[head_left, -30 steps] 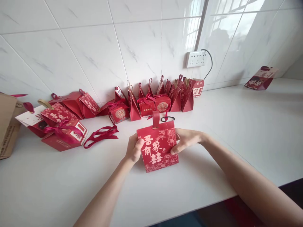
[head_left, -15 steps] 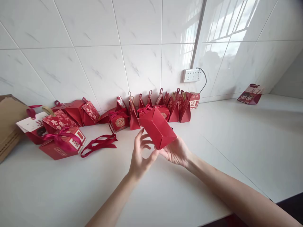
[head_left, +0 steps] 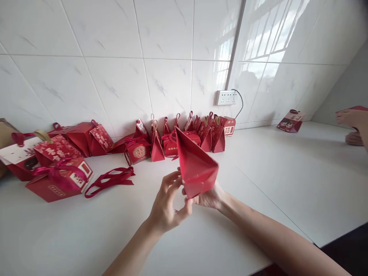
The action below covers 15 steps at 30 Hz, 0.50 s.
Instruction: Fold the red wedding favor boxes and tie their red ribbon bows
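Observation:
A plain red paper box (head_left: 197, 168), its side gaping toward me, is held up over the white counter (head_left: 115, 234). My right hand (head_left: 211, 197) grips it from below and behind, the fingers partly hidden by the box. Against its lower left edge, my left hand (head_left: 169, 201) pinches with thumb and fingers. A loose dark red ribbon (head_left: 110, 181) lies on the counter to the left. Beside that ribbon stands a red box with a bow (head_left: 61, 180).
Several small red boxes (head_left: 156, 145) line the tiled wall, below a white socket strip (head_left: 226, 97). One more box (head_left: 290, 121) stands at the back right. At the right edge, another person's hand (head_left: 349, 118) holds something red above a small stack (head_left: 354, 138).
The held box has turned, so its open inside now shows instead of its closed faces. My view has shifted right, and another person's hand has come into sight at the right edge.

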### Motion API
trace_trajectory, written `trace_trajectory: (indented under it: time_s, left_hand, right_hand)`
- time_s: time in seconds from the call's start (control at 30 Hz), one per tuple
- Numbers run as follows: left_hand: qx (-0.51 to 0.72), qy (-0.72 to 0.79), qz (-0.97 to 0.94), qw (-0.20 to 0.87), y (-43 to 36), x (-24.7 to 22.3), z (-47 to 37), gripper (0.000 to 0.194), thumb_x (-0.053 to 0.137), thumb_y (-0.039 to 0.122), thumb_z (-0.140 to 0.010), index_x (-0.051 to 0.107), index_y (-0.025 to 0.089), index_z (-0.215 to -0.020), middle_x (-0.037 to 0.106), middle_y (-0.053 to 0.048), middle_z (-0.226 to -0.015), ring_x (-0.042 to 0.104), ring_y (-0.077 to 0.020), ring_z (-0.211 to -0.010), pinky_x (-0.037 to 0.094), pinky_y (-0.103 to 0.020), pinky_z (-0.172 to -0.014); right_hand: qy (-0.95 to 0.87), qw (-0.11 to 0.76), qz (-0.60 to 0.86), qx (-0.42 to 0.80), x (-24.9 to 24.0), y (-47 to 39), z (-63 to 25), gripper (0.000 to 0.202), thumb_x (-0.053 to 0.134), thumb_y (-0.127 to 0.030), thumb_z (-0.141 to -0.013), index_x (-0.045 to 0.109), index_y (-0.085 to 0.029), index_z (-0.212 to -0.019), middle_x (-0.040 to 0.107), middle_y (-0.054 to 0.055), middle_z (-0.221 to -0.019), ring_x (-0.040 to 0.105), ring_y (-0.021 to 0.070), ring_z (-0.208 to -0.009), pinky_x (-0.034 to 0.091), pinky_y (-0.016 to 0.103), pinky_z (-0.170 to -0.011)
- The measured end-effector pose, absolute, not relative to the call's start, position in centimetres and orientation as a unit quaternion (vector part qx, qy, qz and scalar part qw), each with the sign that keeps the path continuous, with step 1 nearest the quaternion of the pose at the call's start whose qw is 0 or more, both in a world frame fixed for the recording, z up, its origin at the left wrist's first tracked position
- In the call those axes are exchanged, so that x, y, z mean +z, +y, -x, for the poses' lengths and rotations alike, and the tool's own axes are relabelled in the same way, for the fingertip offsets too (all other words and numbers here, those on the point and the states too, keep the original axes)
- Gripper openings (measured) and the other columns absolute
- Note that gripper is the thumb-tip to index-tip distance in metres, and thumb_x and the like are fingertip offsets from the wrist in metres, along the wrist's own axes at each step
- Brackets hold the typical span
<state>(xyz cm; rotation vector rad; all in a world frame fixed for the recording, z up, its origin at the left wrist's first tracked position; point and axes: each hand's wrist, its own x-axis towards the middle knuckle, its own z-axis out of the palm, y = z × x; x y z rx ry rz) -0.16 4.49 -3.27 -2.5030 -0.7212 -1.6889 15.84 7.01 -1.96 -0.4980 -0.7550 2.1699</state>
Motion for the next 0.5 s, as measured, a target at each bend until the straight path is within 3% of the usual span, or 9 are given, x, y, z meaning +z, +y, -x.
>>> trace_trajectory:
  time_s: [0.13,0.23,0.37,0.5]
  left_hand:
    - [-0.504,-0.175,0.837,0.126,4.8,-3.0,0.3,0.06,0.056,0.0,-0.075,0.046,0.029,-0.127,0.048,-0.011,-0.123,0.055,-0.0218,-0.105,0.056,-0.031,-0.075]
    - [-0.508,-0.172,0.837,0.11,4.8,-3.4,0.4,0.057,0.057,0.002,-0.078,0.047,0.031,-0.126,0.051,-0.01,-0.122,0.057,-0.0221,-0.104,0.056,-0.031,-0.075]
    - [-0.564,-0.273,0.778,-0.04,4.8,-4.1,0.4,0.062,0.061,0.023,-0.083,0.034,0.026,-0.138,0.058,-0.011,-0.113,0.061,-0.023,-0.098,0.056,-0.033,-0.078]
    - [-0.596,-0.396,0.649,-0.257,4.8,-3.5,0.2,0.057,0.049,0.044,-0.09,0.034,0.021,-0.14,0.059,-0.013,-0.122,0.056,-0.0265,-0.117,0.05,-0.037,-0.094]
  right_hand:
    - [-0.306,0.419,0.241,0.82,-0.4,6.1,-16.5,0.025,0.055,-0.037,-0.086,0.059,-0.022,-0.106,0.063,0.0,-0.077,0.06,0.0148,-0.063,0.053,0.028,-0.061]
    - [-0.309,0.419,0.244,0.818,-0.1,6.1,-16.9,0.025,0.051,-0.036,-0.089,0.058,-0.021,-0.107,0.064,0.0,-0.08,0.062,0.0144,-0.066,0.053,0.027,-0.063]
    - [-0.292,0.371,0.196,0.859,-0.5,6.9,-16.6,0.032,0.042,-0.041,-0.091,0.056,-0.015,-0.103,0.065,0.005,-0.08,0.064,0.0165,-0.066,0.056,0.03,-0.062]
    - [-0.233,0.375,0.208,0.873,-0.7,7.0,-15.6,0.031,0.044,-0.041,-0.093,0.053,-0.013,-0.104,0.065,0.007,-0.084,0.068,0.0176,-0.072,0.06,0.032,-0.069]
